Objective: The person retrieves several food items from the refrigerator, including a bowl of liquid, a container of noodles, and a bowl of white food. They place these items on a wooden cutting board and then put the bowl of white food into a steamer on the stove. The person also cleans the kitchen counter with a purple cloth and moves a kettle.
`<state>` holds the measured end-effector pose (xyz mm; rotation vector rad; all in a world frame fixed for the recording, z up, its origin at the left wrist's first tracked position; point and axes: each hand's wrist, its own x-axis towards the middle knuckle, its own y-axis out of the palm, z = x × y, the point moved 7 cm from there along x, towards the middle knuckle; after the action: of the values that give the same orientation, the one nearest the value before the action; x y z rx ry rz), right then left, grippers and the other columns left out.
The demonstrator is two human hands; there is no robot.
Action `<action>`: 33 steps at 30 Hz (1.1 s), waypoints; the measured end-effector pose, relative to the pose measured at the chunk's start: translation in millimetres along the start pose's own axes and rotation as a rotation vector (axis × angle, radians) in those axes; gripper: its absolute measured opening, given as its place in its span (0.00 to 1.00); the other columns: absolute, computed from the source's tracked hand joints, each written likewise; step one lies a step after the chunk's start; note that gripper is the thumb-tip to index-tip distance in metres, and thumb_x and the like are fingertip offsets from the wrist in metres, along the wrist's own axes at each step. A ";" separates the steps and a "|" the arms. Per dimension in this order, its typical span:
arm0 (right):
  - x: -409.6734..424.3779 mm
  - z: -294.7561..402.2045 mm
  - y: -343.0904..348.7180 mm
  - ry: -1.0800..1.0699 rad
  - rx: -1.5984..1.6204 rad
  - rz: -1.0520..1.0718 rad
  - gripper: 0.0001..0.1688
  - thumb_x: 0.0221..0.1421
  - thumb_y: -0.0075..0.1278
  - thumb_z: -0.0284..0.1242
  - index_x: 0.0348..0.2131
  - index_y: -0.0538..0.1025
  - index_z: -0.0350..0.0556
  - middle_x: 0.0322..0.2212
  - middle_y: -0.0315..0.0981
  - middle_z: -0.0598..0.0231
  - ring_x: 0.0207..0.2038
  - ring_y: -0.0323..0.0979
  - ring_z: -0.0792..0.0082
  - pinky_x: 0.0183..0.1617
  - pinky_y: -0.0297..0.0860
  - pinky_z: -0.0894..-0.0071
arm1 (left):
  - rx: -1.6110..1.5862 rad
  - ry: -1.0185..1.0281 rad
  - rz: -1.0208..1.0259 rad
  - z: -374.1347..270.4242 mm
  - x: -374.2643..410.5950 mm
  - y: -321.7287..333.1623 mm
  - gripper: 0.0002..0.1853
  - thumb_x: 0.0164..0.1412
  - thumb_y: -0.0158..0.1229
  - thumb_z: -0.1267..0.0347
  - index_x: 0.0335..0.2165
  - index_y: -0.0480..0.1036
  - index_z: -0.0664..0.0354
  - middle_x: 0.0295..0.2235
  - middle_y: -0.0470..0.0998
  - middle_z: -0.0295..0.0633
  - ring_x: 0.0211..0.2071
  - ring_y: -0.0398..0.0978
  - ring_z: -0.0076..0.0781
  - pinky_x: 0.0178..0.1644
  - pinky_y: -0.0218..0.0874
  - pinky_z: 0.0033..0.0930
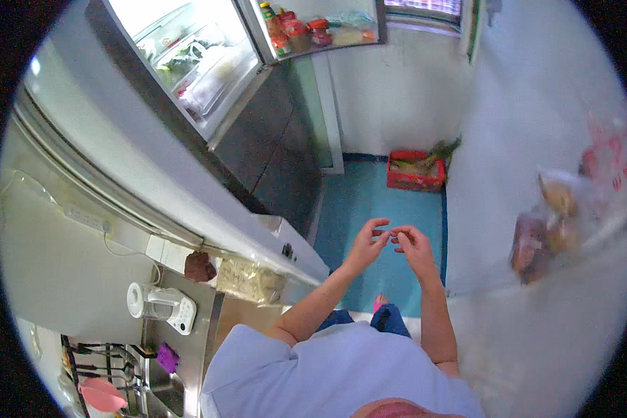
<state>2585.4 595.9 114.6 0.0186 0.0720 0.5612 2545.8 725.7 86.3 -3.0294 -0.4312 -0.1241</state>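
Observation:
Both hands are raised in front of my body with their fingertips close together. My left hand [370, 241] has its fingers curled and parted, and I see nothing held in it. Facing it, my right hand [411, 244] is bent the same way and shows no object between thumb and fingers. Ahead to the left, a refrigerator stands with its door [151, 157] swung wide. Inside, a clear plastic drawer [227, 86] holds bagged food and greens. Glass jars and a sauce bottle [276, 34] line the shelf of the other door.
A red crate [416, 184] with vegetables sits on the blue-green floor [363, 204]. Plastic bags of food [548, 224] hang along the right wall. At left, an electric kettle [159, 304], a purple object [167, 358] and a pink basin [102, 394] occupy the counter area.

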 end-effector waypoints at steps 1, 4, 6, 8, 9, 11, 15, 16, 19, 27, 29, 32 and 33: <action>20.6 6.7 -6.5 -0.020 -0.001 0.016 0.11 0.58 0.42 0.29 0.37 0.73 0.44 0.34 0.73 0.68 0.37 0.71 0.75 0.36 0.69 0.75 | 0.004 0.015 -0.012 -7.5 18.2 2.9 0.17 0.57 0.52 0.73 0.46 0.64 0.62 0.45 0.68 0.42 0.40 0.71 0.30 0.36 0.67 0.28; 80.6 21.4 -17.7 -0.053 0.007 0.073 0.10 0.57 0.43 0.28 0.37 0.73 0.44 0.33 0.73 0.68 0.35 0.71 0.76 0.35 0.69 0.76 | 0.070 0.069 -0.121 -45.1 75.7 -6.0 0.16 0.57 0.52 0.72 0.45 0.66 0.62 0.43 0.70 0.40 0.40 0.71 0.27 0.39 0.65 0.27; 117.2 27.9 -17.8 -0.046 0.017 0.128 0.10 0.56 0.43 0.27 0.37 0.73 0.43 0.33 0.73 0.69 0.35 0.71 0.77 0.35 0.69 0.77 | 0.131 0.102 -0.189 -56.1 111.6 -21.1 0.15 0.57 0.53 0.73 0.44 0.67 0.62 0.42 0.70 0.39 0.41 0.71 0.26 0.39 0.65 0.26; 150.0 30.3 -17.4 -0.049 -0.021 0.186 0.10 0.56 0.44 0.27 0.37 0.73 0.43 0.33 0.73 0.69 0.35 0.70 0.77 0.35 0.69 0.77 | 0.155 0.138 -0.248 -54.2 145.2 -38.8 0.14 0.56 0.53 0.73 0.43 0.68 0.61 0.41 0.70 0.37 0.41 0.71 0.26 0.40 0.65 0.26; 166.3 30.5 -17.2 -0.050 -0.043 0.209 0.10 0.56 0.44 0.27 0.37 0.74 0.43 0.33 0.73 0.69 0.36 0.70 0.78 0.35 0.68 0.77 | 0.177 0.162 -0.267 -52.8 161.9 -47.2 0.14 0.56 0.53 0.73 0.43 0.68 0.61 0.42 0.70 0.37 0.41 0.70 0.26 0.40 0.65 0.26; 201.7 34.7 -18.5 -0.073 -0.089 0.221 0.10 0.55 0.45 0.26 0.37 0.74 0.43 0.33 0.73 0.68 0.36 0.70 0.77 0.35 0.68 0.77 | 0.223 0.207 -0.303 -52.0 194.1 -65.6 0.13 0.57 0.53 0.73 0.42 0.68 0.60 0.42 0.70 0.37 0.41 0.70 0.25 0.40 0.65 0.26; 282.0 59.8 -13.8 -0.210 -0.192 0.261 0.10 0.54 0.46 0.26 0.37 0.73 0.42 0.33 0.73 0.66 0.36 0.70 0.75 0.37 0.67 0.77 | 0.206 0.217 -0.330 -65.1 260.7 -92.7 0.11 0.57 0.52 0.73 0.41 0.69 0.61 0.43 0.68 0.39 0.42 0.69 0.27 0.41 0.65 0.26; 303.6 62.9 -6.8 -0.216 -0.208 0.283 0.10 0.54 0.46 0.26 0.37 0.73 0.41 0.33 0.73 0.65 0.36 0.70 0.75 0.37 0.67 0.76 | 0.236 0.229 -0.338 -71.0 276.2 -101.0 0.11 0.57 0.52 0.73 0.40 0.69 0.62 0.43 0.68 0.40 0.42 0.69 0.28 0.41 0.65 0.27; 365.1 79.4 21.5 -0.264 -0.249 0.373 0.10 0.54 0.46 0.26 0.37 0.73 0.40 0.33 0.72 0.64 0.36 0.70 0.74 0.38 0.66 0.75 | 0.299 0.265 -0.358 -81.5 320.1 -135.6 0.10 0.56 0.52 0.73 0.39 0.69 0.62 0.44 0.68 0.42 0.44 0.68 0.30 0.41 0.66 0.28; 478.2 123.3 145.6 -0.437 -0.260 0.628 0.09 0.54 0.47 0.25 0.36 0.74 0.41 0.31 0.70 0.62 0.35 0.71 0.70 0.35 0.67 0.76 | 0.576 0.336 -0.528 -171.0 365.5 -273.8 0.10 0.55 0.53 0.75 0.38 0.69 0.64 0.44 0.68 0.43 0.44 0.68 0.32 0.43 0.65 0.29; 497.8 140.5 177.5 -0.516 -0.248 0.677 0.08 0.54 0.47 0.25 0.35 0.74 0.42 0.31 0.70 0.62 0.34 0.70 0.70 0.33 0.67 0.76 | 0.674 0.381 -0.591 -199.2 366.4 -302.6 0.10 0.55 0.54 0.75 0.38 0.70 0.63 0.43 0.69 0.43 0.44 0.69 0.32 0.42 0.65 0.29; 522.0 175.9 227.6 -0.636 -0.164 0.731 0.09 0.53 0.47 0.23 0.36 0.73 0.43 0.34 0.68 0.62 0.34 0.70 0.70 0.31 0.68 0.78 | 0.880 0.368 -0.698 -233.2 360.2 -341.8 0.10 0.54 0.55 0.75 0.38 0.70 0.62 0.43 0.70 0.44 0.43 0.70 0.33 0.42 0.64 0.29; 527.1 189.2 243.8 -0.694 -0.138 0.745 0.09 0.52 0.47 0.23 0.36 0.73 0.43 0.35 0.68 0.61 0.34 0.70 0.70 0.30 0.68 0.78 | 0.965 0.359 -0.744 -242.6 355.5 -352.7 0.11 0.53 0.55 0.75 0.38 0.70 0.62 0.43 0.70 0.44 0.43 0.70 0.34 0.42 0.64 0.29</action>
<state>2914.7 1083.3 279.2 0.1074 -0.6758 1.2732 2770.1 1139.3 383.3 -1.7562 -1.1391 -0.3615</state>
